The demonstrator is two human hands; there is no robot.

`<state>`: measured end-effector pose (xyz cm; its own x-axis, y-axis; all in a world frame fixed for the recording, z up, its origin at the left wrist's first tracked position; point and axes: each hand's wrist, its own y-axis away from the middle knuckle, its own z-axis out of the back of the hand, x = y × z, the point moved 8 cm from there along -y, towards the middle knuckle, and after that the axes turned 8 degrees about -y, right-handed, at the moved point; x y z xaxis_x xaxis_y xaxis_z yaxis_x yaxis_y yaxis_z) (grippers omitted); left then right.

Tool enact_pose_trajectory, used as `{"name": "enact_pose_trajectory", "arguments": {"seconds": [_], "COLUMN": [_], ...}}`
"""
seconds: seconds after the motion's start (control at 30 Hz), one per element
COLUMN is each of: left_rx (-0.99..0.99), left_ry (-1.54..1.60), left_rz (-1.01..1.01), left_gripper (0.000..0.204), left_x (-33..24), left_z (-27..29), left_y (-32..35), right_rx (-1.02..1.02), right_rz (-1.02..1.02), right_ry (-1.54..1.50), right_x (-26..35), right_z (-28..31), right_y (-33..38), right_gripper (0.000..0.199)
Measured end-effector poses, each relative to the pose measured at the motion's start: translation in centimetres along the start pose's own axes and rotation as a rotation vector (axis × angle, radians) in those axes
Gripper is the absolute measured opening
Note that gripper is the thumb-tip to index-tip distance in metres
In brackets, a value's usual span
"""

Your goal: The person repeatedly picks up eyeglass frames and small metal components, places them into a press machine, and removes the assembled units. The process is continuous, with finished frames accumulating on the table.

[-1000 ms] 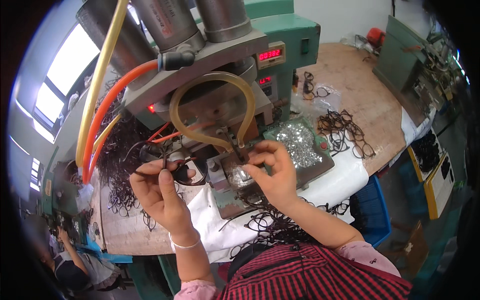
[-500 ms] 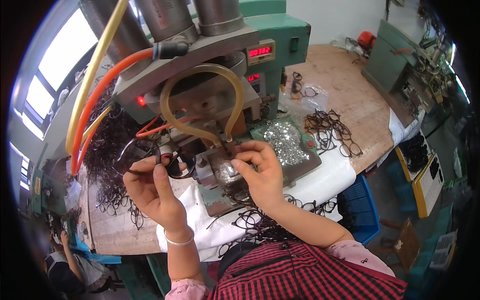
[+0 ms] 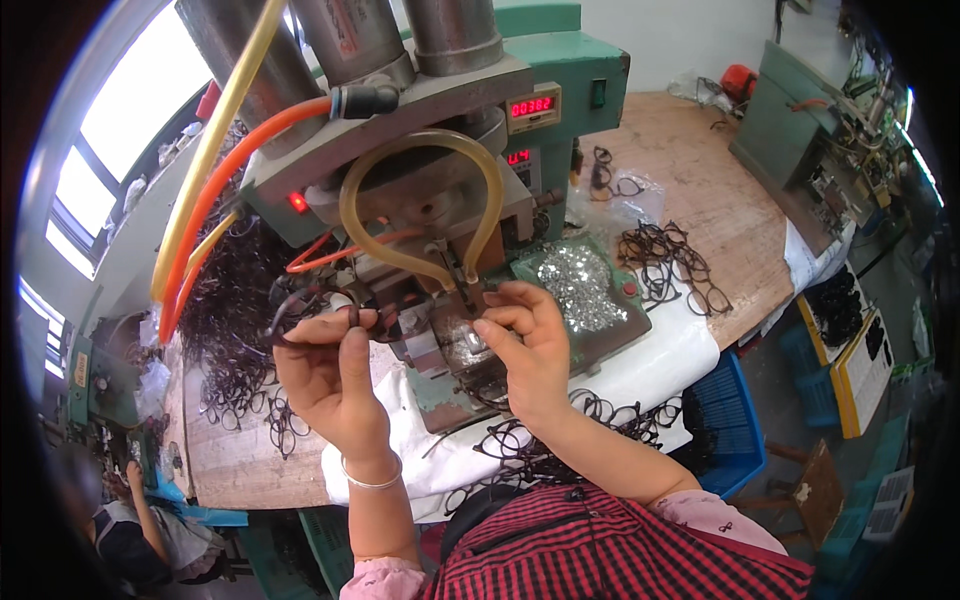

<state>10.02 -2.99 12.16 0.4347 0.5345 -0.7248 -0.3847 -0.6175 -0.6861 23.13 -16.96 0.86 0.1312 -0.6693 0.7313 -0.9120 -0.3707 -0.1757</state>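
Observation:
My left hand pinches a dark eyeglass frame between thumb and fingers, to the left of the press's work block. My right hand is closed, its thumb and fingertips close together at the work block, beneath the press head; anything held there is too small or hidden to tell. A looped yellowish tube hangs from the press, its ends just above the right fingertips. Right of that hand, a green tray bears a heap of small shiny metal pieces.
The green press with metal cylinders stands in front of me. More eyeglass frames lie on the white cloth and at the table's right. A dark pile of frames is at left, a blue crate at lower right. Another person sits lower left.
The eyeglass frame in my left hand has tilted, its rims now seen more edge-on. My right hand stays at the work block. The whole view has shifted slightly.

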Motion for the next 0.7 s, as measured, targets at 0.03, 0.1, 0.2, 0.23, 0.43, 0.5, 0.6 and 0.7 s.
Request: {"name": "enact_pose_trajectory", "arguments": {"seconds": [0.03, 0.1, 0.2, 0.23, 0.43, 0.5, 0.6, 0.7], "left_rx": [0.007, 0.023, 0.042, 0.041, 0.076, 0.017, -0.07, 0.042], "left_ry": [-0.004, -0.008, 0.006, 0.004, 0.021, 0.074, -0.006, -0.055], "left_rz": [-0.029, -0.074, -0.027, -0.014, 0.021, 0.015, -0.044, -0.17], "left_gripper": [0.019, 0.019, 0.018, 0.017, 0.019, 0.019, 0.02, 0.031], "left_x": [-0.1, -0.2, -0.2, -0.3, -0.2, -0.5, -1.4, -1.8], "left_z": [0.0, -0.1, -0.1, -0.1, 0.3, 0.4, 1.8, 2.4], "left_y": [-0.1, 0.2, 0.0, 0.1, 2.4, 2.4, 2.3, 2.1], "right_rx": [0.001, 0.008, 0.054, 0.069, 0.174, 0.106, 0.026, 0.073], "right_rz": [0.01, 0.031, 0.063, 0.068, 0.094, 0.033, 0.039, 0.062], "right_ry": [0.008, 0.051, 0.179, 0.247, 0.386, 0.251, 0.272, 0.361], "right_x": [0.1, 0.1, 0.7, 1.9, 2.9, 1.8, 1.3, 1.8], "right_z": [-0.2, -0.1, -0.6, -0.8, -1.6, -1.4, 0.6, 1.1], "right_y": [0.0, 0.1, -0.1, 0.1, 0.0, -0.8, -0.5, -1.0], "right_gripper": [0.044, 0.045, 0.047, 0.048, 0.049, 0.048, 0.033, 0.02]}}
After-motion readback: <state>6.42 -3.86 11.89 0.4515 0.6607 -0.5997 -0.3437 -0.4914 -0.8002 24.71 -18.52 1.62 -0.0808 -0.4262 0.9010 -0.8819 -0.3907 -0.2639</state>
